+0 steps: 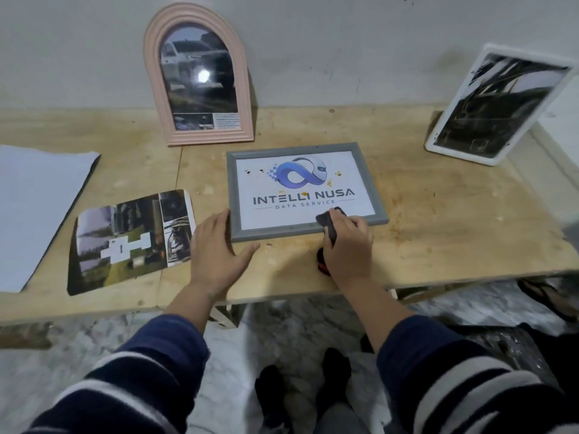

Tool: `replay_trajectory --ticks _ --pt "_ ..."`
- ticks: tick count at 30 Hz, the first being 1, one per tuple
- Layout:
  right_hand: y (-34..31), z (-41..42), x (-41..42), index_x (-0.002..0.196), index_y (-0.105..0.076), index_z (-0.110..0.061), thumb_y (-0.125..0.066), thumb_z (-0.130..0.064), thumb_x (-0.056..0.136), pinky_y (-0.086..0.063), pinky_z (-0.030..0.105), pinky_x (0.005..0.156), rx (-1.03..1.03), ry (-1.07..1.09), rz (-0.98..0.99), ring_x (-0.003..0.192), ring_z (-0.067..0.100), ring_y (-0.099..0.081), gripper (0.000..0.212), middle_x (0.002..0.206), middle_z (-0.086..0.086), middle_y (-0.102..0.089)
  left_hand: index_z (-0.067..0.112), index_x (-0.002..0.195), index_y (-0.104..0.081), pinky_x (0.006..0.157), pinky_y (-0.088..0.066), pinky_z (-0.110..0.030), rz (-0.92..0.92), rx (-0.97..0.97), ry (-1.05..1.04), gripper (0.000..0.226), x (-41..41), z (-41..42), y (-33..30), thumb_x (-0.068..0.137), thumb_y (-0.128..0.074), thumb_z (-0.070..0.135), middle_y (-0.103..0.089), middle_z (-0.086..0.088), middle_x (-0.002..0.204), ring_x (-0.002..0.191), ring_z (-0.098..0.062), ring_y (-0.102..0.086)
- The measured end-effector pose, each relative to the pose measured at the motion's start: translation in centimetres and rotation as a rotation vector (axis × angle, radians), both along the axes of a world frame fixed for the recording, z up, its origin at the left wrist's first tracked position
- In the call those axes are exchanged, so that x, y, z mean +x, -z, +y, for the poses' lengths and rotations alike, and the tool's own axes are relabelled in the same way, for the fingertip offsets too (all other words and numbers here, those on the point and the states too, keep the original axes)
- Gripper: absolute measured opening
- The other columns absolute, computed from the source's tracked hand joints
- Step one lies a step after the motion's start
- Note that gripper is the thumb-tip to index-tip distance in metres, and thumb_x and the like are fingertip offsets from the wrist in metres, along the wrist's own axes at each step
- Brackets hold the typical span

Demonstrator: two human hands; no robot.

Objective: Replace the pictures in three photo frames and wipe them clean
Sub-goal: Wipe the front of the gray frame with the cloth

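Here the grey frame (pixel 307 191) lies flat near the middle of the tabletop (pixel 438 220), face up, with a logo print inside reading "INTELLI NUSA DATA SERVICE" and several small yellowish specks on its glass. The right hand (pixel 347 242) has its fingers curled round a dark cloth (pixel 329 220), pressing it on the frame's lower right part; a dark and red bit shows under the wrist, too hidden to tell what it is. The left hand (pixel 216 245) lies flat and spread with straight fingers, touching the frame's lower left corner, thumb along the near edge. Just left of it a loose photo sheet (pixel 131 239) lies on the wood, curled at the edges, and farther left a white sheet (pixel 34 208) reaches the view's edge. Behind, an arched pink frame (pixel 197 79) stands upright against the pale wall (pixel 344 42), holding a dark picture with glare. At far right a white frame (pixel 498 104) leans tilted against a white block. The tabletop is pale scuffed plywood; below it, a marbled floor (pixel 282 327). Both sleeves are navy with white stripes.
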State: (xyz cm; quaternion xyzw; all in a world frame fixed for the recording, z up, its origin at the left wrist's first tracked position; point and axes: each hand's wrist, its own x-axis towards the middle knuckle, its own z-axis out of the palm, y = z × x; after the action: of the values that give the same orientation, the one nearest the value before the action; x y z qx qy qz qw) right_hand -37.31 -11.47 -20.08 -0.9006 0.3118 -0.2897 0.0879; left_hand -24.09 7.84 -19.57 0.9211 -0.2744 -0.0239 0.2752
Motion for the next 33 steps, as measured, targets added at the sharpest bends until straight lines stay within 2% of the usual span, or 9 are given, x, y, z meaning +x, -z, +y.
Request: replay_trajectory --ticks 4,8,12,17,19,22,24,28,33 --pt "-0.5 1.2 0.5 0.100 -0.072 -0.004 -0.079 0.007 0.060 -0.051 0.026 0.061 0.010 -0.015 -0.090 0.070 0.029 -0.061 0.042 0.082 0.005 -0.074 0.021 0.140 -0.040 0.102 -0.036 -0.040 -0.024 -0.152 -0.063 0.075 -0.3 -0.3 -0.3 0.076 -0.073 0.042 -0.061 0.002 0.121 0.115 -0.023 -0.048" --pt "-0.5 3.9 2.3 0.096 -0.073 -0.006 -0.080 0.007 0.056 -0.046 0.024 0.056 0.013 -0.093 -0.061 0.062 0.025 -0.058 0.042 0.075 0.004 -0.072 0.016 0.147 -0.029 0.110 -0.032 -0.044 0.029 -0.157 -0.109 0.089 -0.3 -0.5 -0.1 0.076 -0.072 0.046 -0.062 0.008 0.123 0.122 -0.021 -0.046" --pt "-0.1 5.5 4.0 0.089 -0.073 -0.007 -0.068 0.010 0.068 -0.037 0.026 0.050 0.009 -0.225 -0.094 0.057 0.022 -0.046 0.028 0.068 0.001 -0.068 0.015 0.147 -0.024 0.113 -0.028 -0.043 0.050 -0.157 -0.136 0.094 -0.1 -0.2 0.4 0.074 -0.071 0.052 -0.061 0.010 0.128 0.131 -0.018 -0.040" --pt "-0.6 7.6 6.0 0.082 -0.074 -0.011 -0.052 -0.001 0.078 -0.039 0.026 0.049 0.077 -0.340 -0.157 0.057 0.024 -0.049 0.024 0.066 0.000 -0.069 0.013 0.146 -0.025 0.115 -0.025 -0.037 0.053 -0.200 -0.165 0.094 -0.2 -0.4 0.3 0.074 -0.072 0.051 -0.063 0.012 0.125 0.134 -0.010 -0.038" --pt "-1.2 8.1 6.7 0.087 -0.074 -0.013 -0.048 -0.010 0.080 -0.042 0.027 0.058 0.184 -0.379 -0.096 0.064 0.027 -0.055 0.027 0.073 0.001 -0.071 0.013 0.145 -0.025 0.115 -0.024 -0.035 0.057 -0.216 -0.176 0.092 -0.3 -0.3 0.3 0.075 -0.070 0.050 -0.064 0.011 0.124 0.134 -0.008 -0.038" --pt "-2.4 8.1 7.7 0.107 -0.071 -0.017 -0.049 -0.017 0.086 -0.041 0.030 0.075 0.359 -0.458 0.212 0.089 0.029 -0.059 0.030 0.093 0.006 -0.073 0.012 0.145 -0.025 0.114 -0.024 -0.035 0.072 -0.235 -0.182 0.088 -0.4 -0.2 0.3 0.076 -0.069 0.044 -0.065 0.007 0.124 0.133 -0.011 -0.039" --pt "-3.4 7.6 8.6 0.113 -0.068 -0.019 -0.052 -0.018 0.090 -0.042 0.029 0.081 0.438 -0.465 0.331 0.099 0.026 -0.060 0.028 0.102 0.006 -0.072 0.011 0.145 -0.026 0.114 -0.026 -0.034 0.083 -0.243 -0.186 0.089 -0.5 -0.2 0.3 0.074 -0.072 0.039 -0.065 0.005 0.124 0.133 -0.013 -0.040" --pt "-6.1 4.6 10.8 0.111 -0.070 -0.013 -0.054 -0.011 0.094 -0.043 0.024 0.092 0.956 -0.360 0.269 0.101 0.016 -0.059 0.024 0.108 0.002 -0.068 0.010 0.147 -0.024 0.114 -0.026 -0.036 0.079 -0.227 -0.171 0.096 -0.6 0.0 0.1 0.071 -0.074 0.044 -0.063 0.006 0.127 0.133 -0.014 -0.041" --pt "-8.1 1.3 15.1 0.110 -0.068 -0.009 -0.055 -0.013 0.094 -0.050 0.034 0.090 1.097 -0.194 0.235 0.097 0.023 -0.059 0.021 0.103 0.007 -0.064 0.016 0.148 -0.026 0.118 -0.018 -0.034 0.007 -0.087 -0.124 0.096 -0.6 0.0 -0.2 0.073 -0.064 0.064 -0.046 0.005 0.142 0.133 -0.015 -0.036"
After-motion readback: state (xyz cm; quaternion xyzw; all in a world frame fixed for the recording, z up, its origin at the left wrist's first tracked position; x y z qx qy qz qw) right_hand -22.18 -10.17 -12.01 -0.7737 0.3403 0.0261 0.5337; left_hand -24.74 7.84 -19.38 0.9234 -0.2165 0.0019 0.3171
